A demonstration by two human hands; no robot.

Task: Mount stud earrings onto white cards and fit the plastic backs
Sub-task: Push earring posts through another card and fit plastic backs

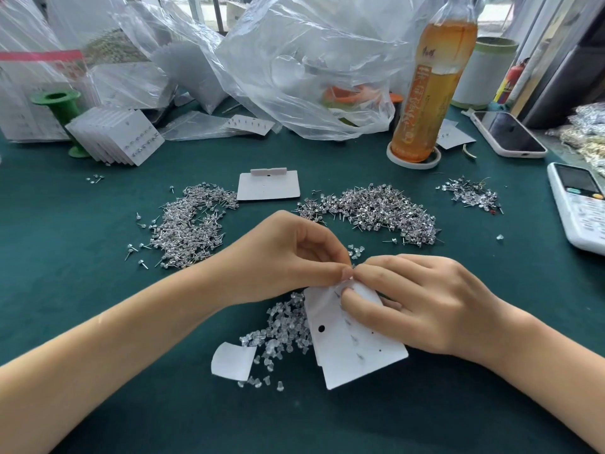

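Observation:
A white card (347,348) is held tilted above the green table, back side up, with several stud posts poking through it. My right hand (422,299) grips the card's upper edge, fingers curled over it. My left hand (294,257) pinches something tiny at the card's top corner, fingertip to fingertip with the right; the item itself is hidden. A heap of clear plastic backs (281,332) lies under and left of the card. Two big piles of silver stud earrings (190,224) (376,208) lie beyond my hands. An empty white card (268,185) lies between them.
A small white paper piece (232,360) lies by the backs. Finished cards (118,136) lean on a green spool at back left. Plastic bags (294,60), a tea bottle (432,83), a phone (507,134), a remote (579,204) and a small stud pile (471,193) fill the back and right.

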